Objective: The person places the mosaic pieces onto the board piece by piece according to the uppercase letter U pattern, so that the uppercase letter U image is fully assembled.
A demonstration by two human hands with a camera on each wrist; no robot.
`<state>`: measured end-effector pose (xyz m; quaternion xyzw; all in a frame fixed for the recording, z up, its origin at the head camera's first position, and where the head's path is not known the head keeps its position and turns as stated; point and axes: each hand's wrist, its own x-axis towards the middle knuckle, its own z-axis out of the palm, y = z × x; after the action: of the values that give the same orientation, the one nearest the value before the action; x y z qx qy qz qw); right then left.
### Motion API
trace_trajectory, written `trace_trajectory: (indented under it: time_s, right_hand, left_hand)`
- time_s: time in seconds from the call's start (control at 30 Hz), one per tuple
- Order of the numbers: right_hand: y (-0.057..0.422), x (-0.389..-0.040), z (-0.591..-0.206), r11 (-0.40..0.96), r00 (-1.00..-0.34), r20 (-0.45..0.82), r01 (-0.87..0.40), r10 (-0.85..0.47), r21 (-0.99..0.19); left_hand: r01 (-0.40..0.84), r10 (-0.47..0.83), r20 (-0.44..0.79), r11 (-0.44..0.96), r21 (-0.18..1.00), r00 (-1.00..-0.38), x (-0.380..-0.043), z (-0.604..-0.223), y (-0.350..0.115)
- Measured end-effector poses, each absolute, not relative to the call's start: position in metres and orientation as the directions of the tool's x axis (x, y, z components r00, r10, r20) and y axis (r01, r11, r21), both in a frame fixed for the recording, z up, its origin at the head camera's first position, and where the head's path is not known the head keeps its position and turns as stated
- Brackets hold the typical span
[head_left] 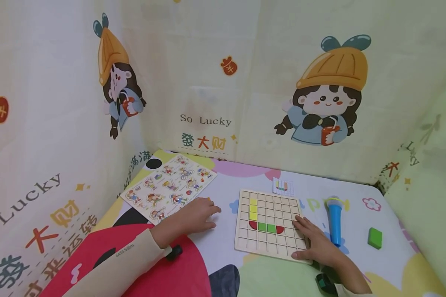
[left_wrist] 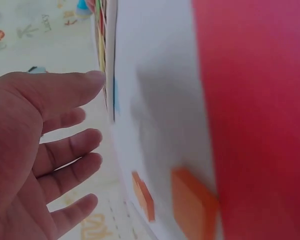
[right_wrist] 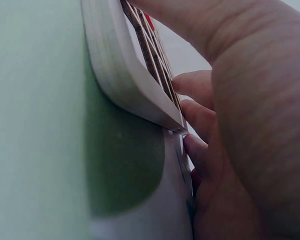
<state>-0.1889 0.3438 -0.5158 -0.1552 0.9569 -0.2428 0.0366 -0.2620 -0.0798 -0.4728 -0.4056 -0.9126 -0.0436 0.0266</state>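
Observation:
In the head view a wooden grid board [head_left: 273, 245] lies on the table. Yellow pieces [head_left: 253, 209] form a column on it; below them runs a row of two green squares [head_left: 266, 227] between rounded red pieces [head_left: 279, 229]. My right hand [head_left: 316, 243] rests at the board's right side, thumb and fingertips spread over its edge. To the left of the board hovers my left hand [head_left: 198, 215], its fingers loosely extended and holding nothing. Two orange blocks [left_wrist: 192, 205] show on the table near that hand in the left wrist view; the left hand mostly hides them in the head view.
A small pattern card [head_left: 283, 187] lies behind the board. To the right are a blue toy microphone [head_left: 335, 222] and a green block [head_left: 375, 238]. An illustrated puzzle board [head_left: 169, 185] lies at the left. Printed curtains [head_left: 245, 95] enclose the table.

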Motion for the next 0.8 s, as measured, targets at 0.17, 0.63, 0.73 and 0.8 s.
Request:
trace_trajectory:
  time_s: [0.17, 0.63, 0.73, 0.8]
  right_hand:
    - [0.343, -0.188, -0.515, 0.828, -0.950, -0.005, -0.270, -0.313, -0.491]
    - [0.344, -0.190, -0.513, 0.839, -0.954, -0.023, -0.251, -0.299, -0.482]
    - [0.343, -0.190, -0.515, 0.834, -0.952, -0.020, -0.256, -0.304, -0.488]
    - [0.342, -0.189, -0.515, 0.832, -0.952, -0.021, -0.256, -0.306, -0.493]
  left_hand:
    - [0.723, 0.722, 0.051, 0.687, 0.066, -0.690, -0.259, -0.474, -0.098]
    - [0.678, 0.680, 0.037, 0.723, 0.134, -0.732, -0.253, -0.477, -0.127]
    - [0.674, 0.677, 0.034, 0.725, 0.145, -0.735, -0.253, -0.478, -0.134]
    - [0.671, 0.676, 0.027, 0.724, 0.158, -0.736, -0.252, -0.479, -0.138]
